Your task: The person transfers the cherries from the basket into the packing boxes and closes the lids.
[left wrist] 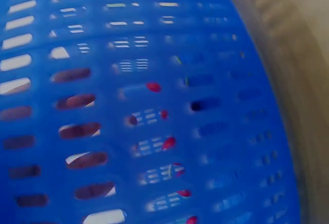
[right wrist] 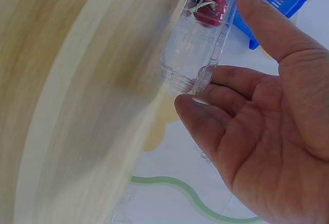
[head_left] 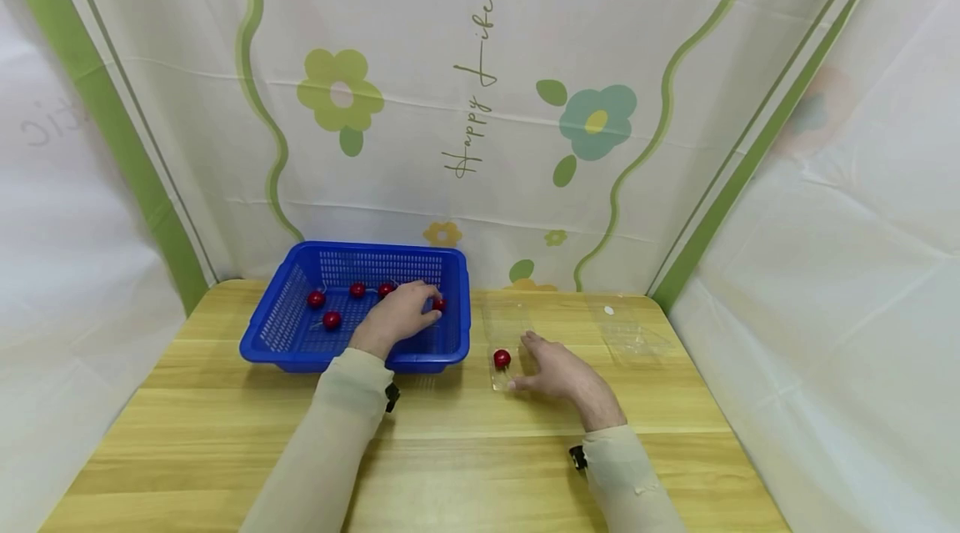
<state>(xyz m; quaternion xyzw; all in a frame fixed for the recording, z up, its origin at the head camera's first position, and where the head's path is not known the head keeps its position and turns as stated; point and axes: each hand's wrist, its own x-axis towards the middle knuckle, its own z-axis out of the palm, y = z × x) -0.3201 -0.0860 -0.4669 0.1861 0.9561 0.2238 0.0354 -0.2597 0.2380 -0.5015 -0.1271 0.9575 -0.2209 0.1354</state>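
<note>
A blue slotted basket (head_left: 258, 345) stands at the left of the table with several red cherries (head_left: 332, 320) in it. My left hand (head_left: 401, 316) reaches over its front rim and pinches a cherry (head_left: 439, 304) near the right wall, between thumb and fingertips. The left wrist view shows mostly the slotted basket wall (left wrist: 154, 34), with red spots through the slots. A clear plastic box (right wrist: 187, 47) lies right of the basket with one stemmed cherry (right wrist: 211, 9) inside. My right hand (head_left: 558, 370) rests beside it, fingers loosely spread, fingertips at its edge.
Another clear plastic container (head_left: 633, 339) lies at the right back of the wooden table (head_left: 450, 466). A printed cloth (head_left: 405, 191) hangs behind the table's back edge, and white cloth sides (head_left: 840, 283) rise to left and right.
</note>
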